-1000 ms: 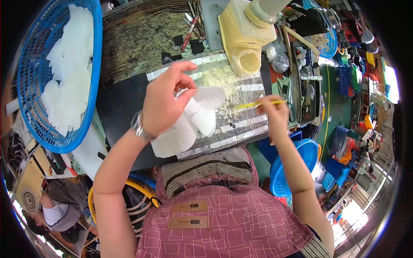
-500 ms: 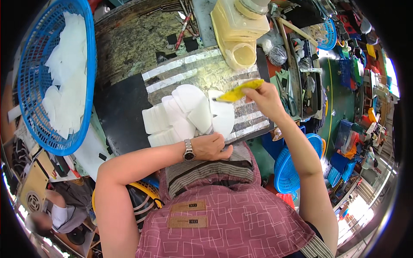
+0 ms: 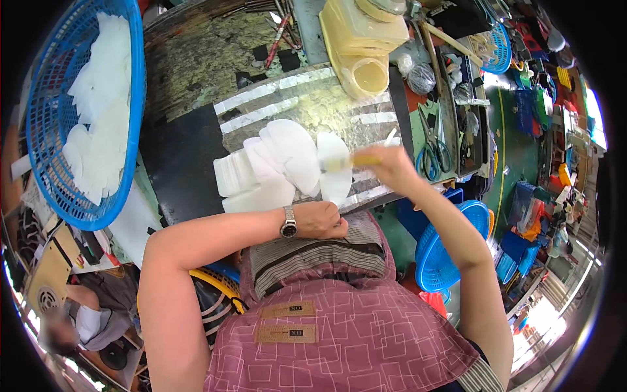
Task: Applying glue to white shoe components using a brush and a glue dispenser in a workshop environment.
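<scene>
My right hand (image 3: 390, 168) is closed round a yellow-handled brush (image 3: 367, 159), its head smeared by motion over a white half-round sheet piece (image 3: 334, 147). That piece lies on the striped, glue-stained board (image 3: 248, 138). At the board's near edge, by the piece's lower tip, my left hand (image 3: 319, 220) is curled with its fingers drawn in. Whatever it pinches, if anything, is hidden. Just left of the single piece, several white pieces (image 3: 261, 166) are fanned out in overlapping stacks.
A yellowish glue container (image 3: 362, 39) with an open spout stands behind the board. On the left is a blue basket (image 3: 136, 130) of white pieces. Scissors (image 3: 432, 147) lie right, beside a tool tray (image 3: 471, 140). Another blue basket (image 3: 434, 261) sits lower right; a person (image 3: 98, 320) sits lower left.
My right hand has moved slightly down and left, bringing the brush from above the single white piece down onto or close over it. My left hand has hardly moved.
</scene>
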The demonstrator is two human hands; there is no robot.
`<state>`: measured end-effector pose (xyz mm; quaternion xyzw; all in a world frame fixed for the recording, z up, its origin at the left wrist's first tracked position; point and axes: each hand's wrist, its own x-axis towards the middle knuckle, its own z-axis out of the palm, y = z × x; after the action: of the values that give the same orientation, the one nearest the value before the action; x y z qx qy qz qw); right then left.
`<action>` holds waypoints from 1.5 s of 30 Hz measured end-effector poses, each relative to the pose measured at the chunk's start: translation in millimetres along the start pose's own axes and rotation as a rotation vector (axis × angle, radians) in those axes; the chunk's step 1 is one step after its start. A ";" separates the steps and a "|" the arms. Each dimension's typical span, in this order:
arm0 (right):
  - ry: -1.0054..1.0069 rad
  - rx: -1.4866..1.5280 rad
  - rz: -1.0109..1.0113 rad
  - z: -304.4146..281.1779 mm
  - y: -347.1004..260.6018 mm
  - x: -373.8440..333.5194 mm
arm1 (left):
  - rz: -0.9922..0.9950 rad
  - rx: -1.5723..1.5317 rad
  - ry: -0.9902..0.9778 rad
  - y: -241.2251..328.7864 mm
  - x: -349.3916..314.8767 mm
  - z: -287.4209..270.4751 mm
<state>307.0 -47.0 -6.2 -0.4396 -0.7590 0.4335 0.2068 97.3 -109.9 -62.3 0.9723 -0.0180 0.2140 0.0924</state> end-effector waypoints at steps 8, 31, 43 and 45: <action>-0.052 0.282 0.573 9.4 -15.8 -73.9 | -0.184 -0.082 0.160 -19.0 -11.8 -25.3; 0.516 0.203 0.308 -72.9 16.7 65.6 | -1.383 -0.156 0.072 -92.0 -54.6 -94.0; 0.321 0.083 0.213 26.7 -18.4 98.4 | -1.405 -0.368 -0.066 -123.1 -68.0 -73.2; 0.023 -0.135 0.344 29.9 -26.6 72.5 | -1.354 -0.319 -0.067 -123.2 -66.5 -71.8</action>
<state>234.9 -6.3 -4.9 -0.5807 -0.6975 0.4056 0.1084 16.4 24.3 -47.4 0.7501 0.5584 0.0738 0.3464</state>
